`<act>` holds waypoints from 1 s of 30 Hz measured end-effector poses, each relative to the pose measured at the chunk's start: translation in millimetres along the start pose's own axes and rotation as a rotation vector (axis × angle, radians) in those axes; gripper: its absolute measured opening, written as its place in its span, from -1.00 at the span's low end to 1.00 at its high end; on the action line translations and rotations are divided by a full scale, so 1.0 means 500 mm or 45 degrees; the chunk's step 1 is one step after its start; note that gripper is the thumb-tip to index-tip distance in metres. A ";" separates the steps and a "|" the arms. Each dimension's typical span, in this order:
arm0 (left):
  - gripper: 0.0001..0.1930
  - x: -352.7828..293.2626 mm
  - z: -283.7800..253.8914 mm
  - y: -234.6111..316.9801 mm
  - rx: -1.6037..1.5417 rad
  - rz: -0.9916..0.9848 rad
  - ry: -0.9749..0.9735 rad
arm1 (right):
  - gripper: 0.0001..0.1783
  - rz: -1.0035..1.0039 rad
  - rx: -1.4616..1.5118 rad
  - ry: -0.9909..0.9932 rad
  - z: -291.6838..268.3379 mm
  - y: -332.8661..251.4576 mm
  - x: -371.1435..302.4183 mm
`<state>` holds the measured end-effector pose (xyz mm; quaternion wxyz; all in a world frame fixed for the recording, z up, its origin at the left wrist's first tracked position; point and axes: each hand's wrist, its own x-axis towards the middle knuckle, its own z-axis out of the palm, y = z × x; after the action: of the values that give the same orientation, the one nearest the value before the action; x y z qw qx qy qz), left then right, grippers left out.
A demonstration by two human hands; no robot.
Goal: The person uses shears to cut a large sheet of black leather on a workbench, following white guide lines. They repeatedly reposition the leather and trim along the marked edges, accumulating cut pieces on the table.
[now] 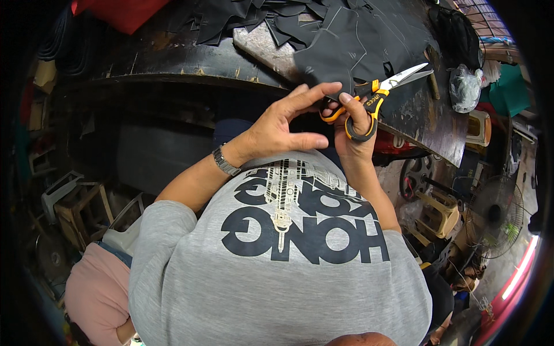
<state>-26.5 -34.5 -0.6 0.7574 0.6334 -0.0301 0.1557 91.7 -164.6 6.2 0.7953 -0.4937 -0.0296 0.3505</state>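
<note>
In my right hand [359, 124] is a pair of scissors [378, 99] with orange and black handles. My thumb goes through one handle loop, and the blades point up and to the right, slightly parted. Left of the scissors, my left hand [285, 124] is held with thumb and index finger spread wide; its other fingers are partly hidden. The index fingertip is close to the right thumb and to the lower edge of a black sheet [332, 55]. This sheet looks like leather or a similar material, lies at the table edge and bears pale drawn lines.
Black offcuts [231, 20] and a pale slab [268, 49] lie on the dark table [156, 60]. A clear plastic bag [464, 89] is at the right, above a standing fan [495, 213]. Someone in pink [98, 291] is at lower left, near several stools [86, 213].
</note>
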 end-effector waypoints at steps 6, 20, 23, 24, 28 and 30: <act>-0.50 0.030 -0.022 -0.017 -0.389 -0.178 0.281 | -0.79 0.126 -0.189 -0.194 0.009 0.001 -0.008; -0.59 0.068 -0.070 0.022 0.014 -0.233 0.059 | -0.73 0.181 -0.413 -0.315 -0.022 -0.007 0.014; -0.56 0.071 -0.068 0.018 -0.010 -0.148 0.230 | -0.71 0.205 -0.478 -0.288 -0.039 -0.007 0.010; -0.54 0.075 -0.071 0.016 0.044 -0.058 0.316 | -0.67 0.270 -0.534 -0.354 -0.048 -0.012 0.007; -0.47 0.082 -0.088 0.019 0.271 0.132 0.533 | -0.56 0.429 -0.738 -0.547 -0.071 -0.014 -0.007; -0.44 0.082 -0.089 0.021 0.282 0.129 0.578 | -0.54 0.439 -0.827 -0.619 -0.077 -0.010 -0.014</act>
<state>2.6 18.4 10.7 0.6621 0.6588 0.1263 0.3341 104.3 -199.4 -7.1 0.4987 -0.6189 -0.2418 0.5566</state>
